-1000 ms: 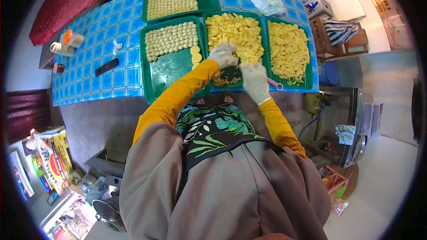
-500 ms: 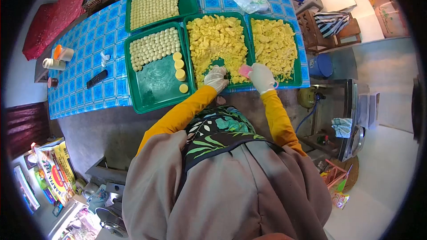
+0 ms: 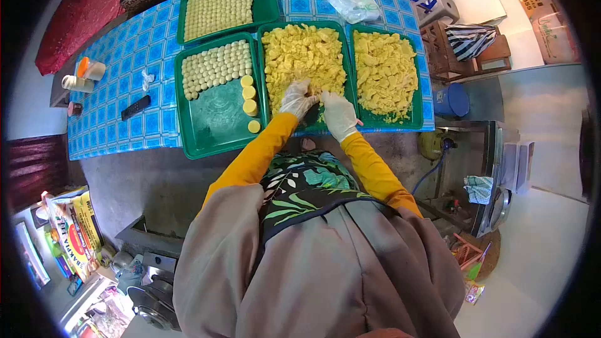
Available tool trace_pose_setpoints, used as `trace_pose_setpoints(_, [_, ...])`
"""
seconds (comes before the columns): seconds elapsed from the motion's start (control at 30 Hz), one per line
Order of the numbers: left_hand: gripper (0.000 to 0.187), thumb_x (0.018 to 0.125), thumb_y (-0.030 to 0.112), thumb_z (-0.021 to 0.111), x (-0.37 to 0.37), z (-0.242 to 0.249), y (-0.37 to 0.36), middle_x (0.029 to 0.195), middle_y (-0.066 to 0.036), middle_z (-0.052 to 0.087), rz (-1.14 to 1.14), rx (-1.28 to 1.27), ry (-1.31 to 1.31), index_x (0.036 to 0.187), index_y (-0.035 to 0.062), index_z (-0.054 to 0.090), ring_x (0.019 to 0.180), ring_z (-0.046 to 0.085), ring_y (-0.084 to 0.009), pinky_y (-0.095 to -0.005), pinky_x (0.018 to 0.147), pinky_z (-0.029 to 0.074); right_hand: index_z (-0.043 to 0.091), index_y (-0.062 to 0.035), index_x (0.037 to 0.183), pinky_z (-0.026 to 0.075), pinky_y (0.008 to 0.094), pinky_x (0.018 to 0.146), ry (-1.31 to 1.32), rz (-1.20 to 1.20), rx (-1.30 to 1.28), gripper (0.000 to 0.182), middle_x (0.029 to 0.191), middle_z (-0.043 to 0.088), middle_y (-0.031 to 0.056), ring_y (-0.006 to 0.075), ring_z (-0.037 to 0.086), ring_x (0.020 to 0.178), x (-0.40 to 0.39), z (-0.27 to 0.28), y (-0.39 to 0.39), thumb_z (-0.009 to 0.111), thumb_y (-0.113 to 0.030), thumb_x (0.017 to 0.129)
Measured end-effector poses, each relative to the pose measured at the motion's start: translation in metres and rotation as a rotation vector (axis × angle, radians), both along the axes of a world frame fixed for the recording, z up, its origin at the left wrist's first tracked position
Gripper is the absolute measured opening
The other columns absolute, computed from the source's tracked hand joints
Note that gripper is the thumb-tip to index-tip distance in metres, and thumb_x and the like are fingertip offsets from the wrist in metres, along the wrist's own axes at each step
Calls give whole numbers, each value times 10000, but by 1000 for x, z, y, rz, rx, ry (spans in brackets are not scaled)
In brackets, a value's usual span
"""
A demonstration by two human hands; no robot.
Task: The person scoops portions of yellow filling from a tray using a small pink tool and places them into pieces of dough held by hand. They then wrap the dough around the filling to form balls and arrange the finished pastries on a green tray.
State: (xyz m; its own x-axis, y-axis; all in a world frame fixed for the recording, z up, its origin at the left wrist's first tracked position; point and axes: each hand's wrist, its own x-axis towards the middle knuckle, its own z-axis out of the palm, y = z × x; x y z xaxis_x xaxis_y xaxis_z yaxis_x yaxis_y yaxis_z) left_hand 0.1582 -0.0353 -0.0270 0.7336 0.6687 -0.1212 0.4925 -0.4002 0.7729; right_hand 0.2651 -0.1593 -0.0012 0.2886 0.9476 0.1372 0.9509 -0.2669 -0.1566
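My left hand [image 3: 297, 99], in a clear glove, is curled at the near part of the yellow crumbly mass [image 3: 303, 50] in the middle green tray [image 3: 261, 81]. Close to its right, my gloved right hand [image 3: 340, 114] has its fingers bent over the near edge of the same mass. A bit of pink shows beside the right palm; most of that item is hidden. What the fingers of either hand hold is too small to make out. Several yellow discs [image 3: 249, 93] stand in the left tray [image 3: 216, 128], beside rows of pale balls [image 3: 216, 69].
Another tray of yellow pieces [image 3: 385, 72] lies at the right. Behind the left tray is a tray of pale balls [image 3: 219, 9]. A plastic bag [image 3: 354, 5], a black remote [image 3: 136, 107] and jars [image 3: 91, 69] lie on the blue checked tablecloth [image 3: 159, 75].
My right hand has moved left from the gap between the middle and right trays to beside my left hand. My left hand has shifted slightly left and away from me. The pink item is now mostly hidden.
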Motion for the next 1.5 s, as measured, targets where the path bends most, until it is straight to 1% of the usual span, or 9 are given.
trace_pose_setpoints(0.27, [219,815,187,733,9,-72,-11,949,-189,630,211,-247,-452,955,32,665,861,631,-349,-427,791,513,564,-53,972,522,468,660,86,-39,22,176,824,647,158,362,666,781,-1,-12,-3,587,-44,798])
trace_pose_setpoints(0.33, [232,804,142,728,6,-13,-6,967,-191,643,155,-72,20,1002,32,677,901,641,-355,-425,800,513,556,-44,956,518,496,673,191,-114,7,109,840,662,177,391,664,794,8,8,-6,566,-81,854])
trace_pose_setpoints(0.7, [362,776,118,674,20,-23,0,1058,-247,643,214,8,-41,1135,76,684,1021,618,-412,-447,874,492,559,-34,916,492,534,673,362,-317,13,140,766,646,221,439,640,779,31,-9,8,612,-162,895])
trace_pose_setpoints(0.87, [466,794,132,626,14,-26,2,1168,-236,614,157,-8,-18,1260,139,640,1102,598,-416,-447,929,495,537,-51,922,511,479,637,127,-6,38,160,762,622,179,386,649,740,9,-20,2,635,-82,799])
trace_pose_setpoints(1.03, [519,807,364,653,4,-33,-7,1196,-203,625,192,-173,41,1276,144,628,1077,601,-409,-457,908,483,514,-56,976,534,450,626,4,-5,-46,237,785,632,125,331,673,744,-7,-20,1,643,-74,778])
trace_pose_setpoints(1.07, [452,797,286,738,6,-41,-11,1013,-160,692,281,-153,-66,1211,112,697,927,668,-284,-376,794,522,514,-56,976,534,450,626,4,-4,-45,237,785,632,125,331,673,744,-8,-22,1,643,-74,778])
trace_pose_setpoints(1.27, [300,760,163,764,14,-43,-4,877,-136,703,330,-163,-123,1025,32,710,795,693,-258,-362,706,536,506,-40,1026,521,509,646,165,-7,-10,230,803,658,199,405,661,751,10,-21,-2,619,-115,841])
trace_pose_setpoints(1.4, [239,703,136,764,23,-52,8,908,-185,681,389,-297,-41,908,51,674,879,661,-389,-436,782,515,510,-107,1288,515,525,665,290,-270,-95,372,798,674,232,436,661,762,14,35,8,560,-141,921])
trace_pose_setpoints(1.5, [225,748,88,737,27,-45,9,770,-128,673,405,-124,-51,921,46,600,635,681,-241,-393,598,535,396,-232,1493,512,538,692,324,-265,-151,570,826,690,226,444,664,793,19,36,12,536,-167,944])
